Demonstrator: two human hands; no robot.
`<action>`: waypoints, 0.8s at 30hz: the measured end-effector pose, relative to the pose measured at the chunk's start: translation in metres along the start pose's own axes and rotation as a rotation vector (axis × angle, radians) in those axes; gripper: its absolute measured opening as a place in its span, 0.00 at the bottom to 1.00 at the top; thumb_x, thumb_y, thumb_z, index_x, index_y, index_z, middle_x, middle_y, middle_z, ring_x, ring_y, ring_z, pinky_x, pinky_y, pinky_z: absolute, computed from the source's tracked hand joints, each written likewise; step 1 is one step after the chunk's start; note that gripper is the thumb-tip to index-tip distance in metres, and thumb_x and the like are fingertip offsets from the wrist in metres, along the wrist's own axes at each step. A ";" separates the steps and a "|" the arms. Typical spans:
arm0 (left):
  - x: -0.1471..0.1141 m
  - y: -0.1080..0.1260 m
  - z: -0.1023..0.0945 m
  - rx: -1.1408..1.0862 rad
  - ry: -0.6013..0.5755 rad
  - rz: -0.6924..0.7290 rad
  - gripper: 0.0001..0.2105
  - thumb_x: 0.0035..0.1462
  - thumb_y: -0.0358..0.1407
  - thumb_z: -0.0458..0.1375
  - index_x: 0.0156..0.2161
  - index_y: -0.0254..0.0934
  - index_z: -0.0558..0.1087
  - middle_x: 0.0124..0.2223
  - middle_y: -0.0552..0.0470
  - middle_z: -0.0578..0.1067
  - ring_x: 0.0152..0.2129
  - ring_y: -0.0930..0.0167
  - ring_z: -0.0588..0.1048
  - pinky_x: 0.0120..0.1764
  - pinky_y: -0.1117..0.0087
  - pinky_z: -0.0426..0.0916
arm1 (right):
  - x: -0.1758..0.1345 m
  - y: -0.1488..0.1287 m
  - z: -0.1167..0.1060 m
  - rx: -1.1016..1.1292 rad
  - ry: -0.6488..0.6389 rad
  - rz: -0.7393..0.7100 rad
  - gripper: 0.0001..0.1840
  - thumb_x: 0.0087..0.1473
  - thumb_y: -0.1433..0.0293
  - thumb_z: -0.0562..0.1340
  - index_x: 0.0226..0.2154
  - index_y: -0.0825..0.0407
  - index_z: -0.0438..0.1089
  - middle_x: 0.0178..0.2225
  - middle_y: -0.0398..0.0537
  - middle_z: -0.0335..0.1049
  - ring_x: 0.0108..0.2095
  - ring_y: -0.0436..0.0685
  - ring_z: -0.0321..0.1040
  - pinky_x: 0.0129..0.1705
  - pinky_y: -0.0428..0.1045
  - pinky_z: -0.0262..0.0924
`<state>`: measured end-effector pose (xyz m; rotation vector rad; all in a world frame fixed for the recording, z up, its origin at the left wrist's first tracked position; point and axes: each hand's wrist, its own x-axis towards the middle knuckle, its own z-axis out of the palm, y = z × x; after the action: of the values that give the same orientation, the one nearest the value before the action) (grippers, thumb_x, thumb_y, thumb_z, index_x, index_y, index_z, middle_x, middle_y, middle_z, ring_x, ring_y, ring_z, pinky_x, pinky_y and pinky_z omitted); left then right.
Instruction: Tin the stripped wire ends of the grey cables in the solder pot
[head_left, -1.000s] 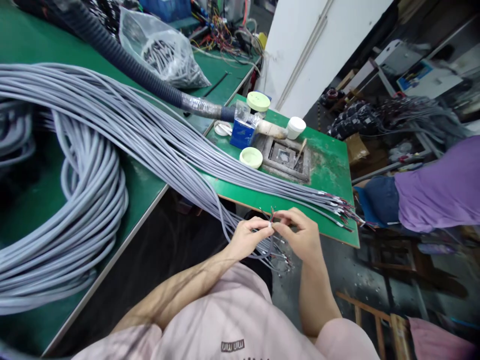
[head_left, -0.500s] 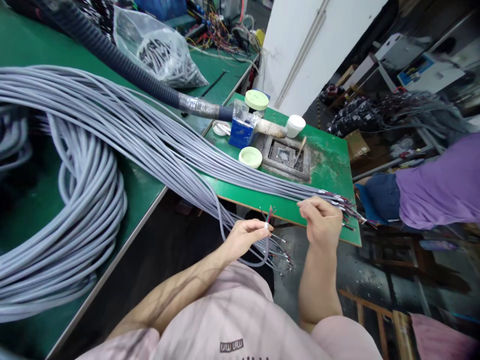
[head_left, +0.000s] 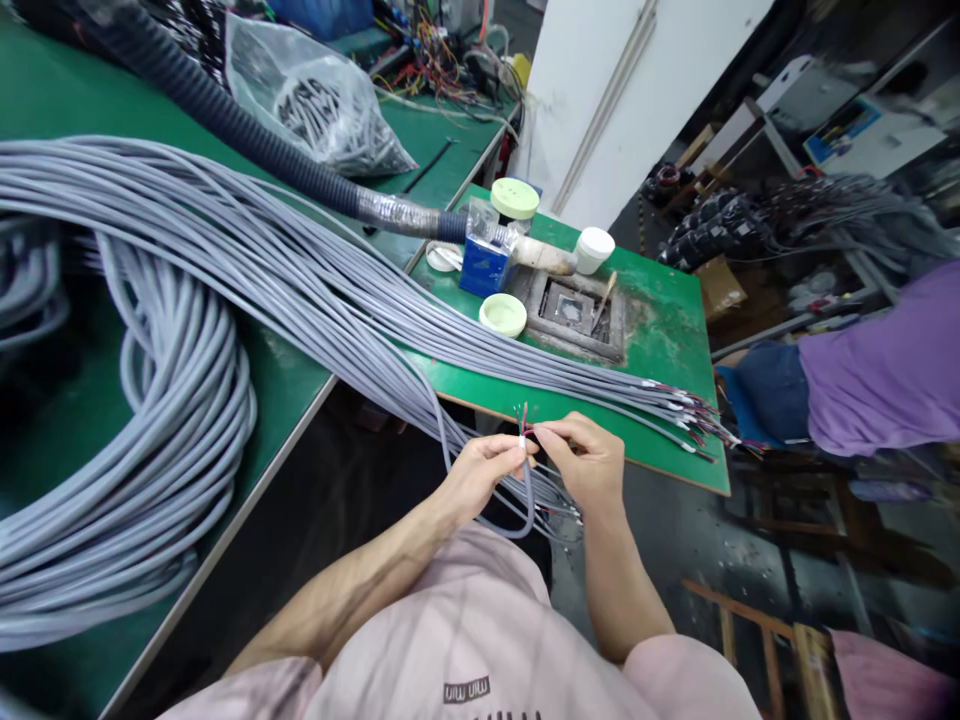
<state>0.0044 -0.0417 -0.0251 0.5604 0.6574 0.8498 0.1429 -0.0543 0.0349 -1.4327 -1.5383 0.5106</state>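
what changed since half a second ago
The right hand has moved left, from over the table's near edge back to the cable's end, where its fingertips now seem to pinch the wires. The left hand still holds the cable; the tubs stay put.

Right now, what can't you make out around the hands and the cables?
All in the head view:
- Wires above the left hand: too fine to count.
- Right hand: its own fingers hide whether a wire is pinched between them.
- Lower cable ends: too small and crowded to count.
- Coiled cables: cut off by the left edge.
- Co-worker's purple top: cut off by the right edge.
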 end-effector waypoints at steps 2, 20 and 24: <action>0.000 0.002 0.001 -0.049 0.011 -0.039 0.18 0.36 0.45 0.72 0.32 0.34 0.81 0.26 0.50 0.78 0.21 0.77 0.70 0.29 0.74 0.65 | -0.001 0.001 -0.002 -0.008 -0.003 0.016 0.06 0.52 0.71 0.64 0.26 0.49 0.76 0.21 0.40 0.67 0.22 0.48 0.62 0.25 0.46 0.56; 0.002 -0.003 0.009 0.159 0.070 0.140 0.12 0.39 0.40 0.70 0.29 0.34 0.80 0.25 0.53 0.77 0.24 0.74 0.71 0.34 0.71 0.66 | 0.011 -0.012 0.010 -0.218 -0.002 0.013 0.06 0.51 0.68 0.64 0.25 0.51 0.70 0.20 0.38 0.62 0.21 0.48 0.58 0.25 0.45 0.54; 0.002 -0.001 0.008 0.133 0.098 0.144 0.13 0.37 0.41 0.71 0.28 0.34 0.80 0.24 0.54 0.76 0.23 0.75 0.70 0.32 0.72 0.66 | 0.008 -0.011 0.008 -0.126 0.020 0.031 0.08 0.52 0.69 0.64 0.23 0.50 0.71 0.20 0.39 0.64 0.21 0.48 0.59 0.25 0.46 0.55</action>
<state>0.0117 -0.0421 -0.0205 0.6958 0.7742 0.9780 0.1314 -0.0467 0.0427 -1.5555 -1.5573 0.4222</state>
